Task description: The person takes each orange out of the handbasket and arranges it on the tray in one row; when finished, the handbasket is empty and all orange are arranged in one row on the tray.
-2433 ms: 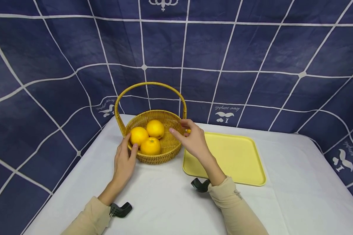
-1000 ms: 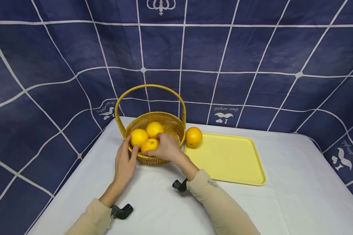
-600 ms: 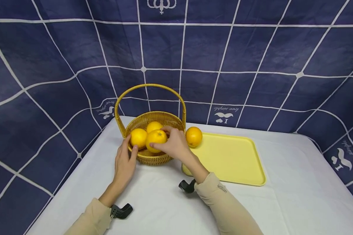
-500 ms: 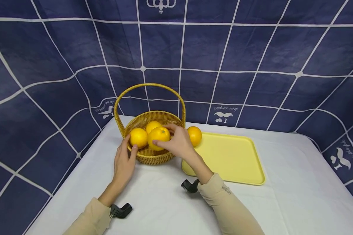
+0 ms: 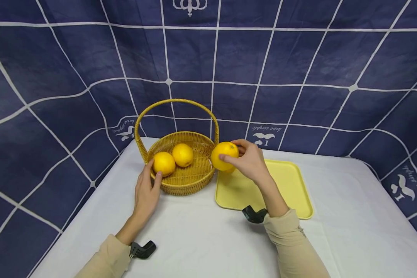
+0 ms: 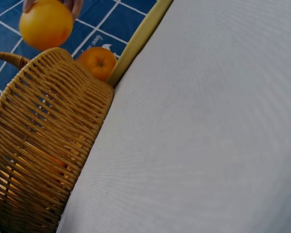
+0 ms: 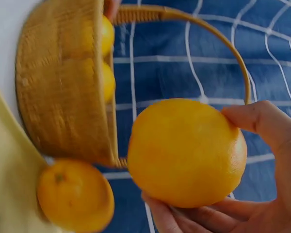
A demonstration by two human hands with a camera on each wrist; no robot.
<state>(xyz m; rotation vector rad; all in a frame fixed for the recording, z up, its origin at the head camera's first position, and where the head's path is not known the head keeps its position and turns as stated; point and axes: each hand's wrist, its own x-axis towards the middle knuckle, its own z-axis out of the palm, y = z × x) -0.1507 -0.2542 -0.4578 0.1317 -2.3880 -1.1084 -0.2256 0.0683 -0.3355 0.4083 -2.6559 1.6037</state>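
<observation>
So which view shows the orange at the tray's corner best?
The right wrist view: that orange shows nearly whole there, unblocked. The head view leaves only a sliver below the held orange; the left wrist view shows it partly hidden by the basket.

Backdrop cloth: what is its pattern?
The cloth has white grid lines on dark blue, clearest in the head view.

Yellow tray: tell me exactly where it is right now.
In the head view, the yellow tray lies on the white cloth just right of the wicker basket, with the right hand holding an orange above its far left corner.
</observation>
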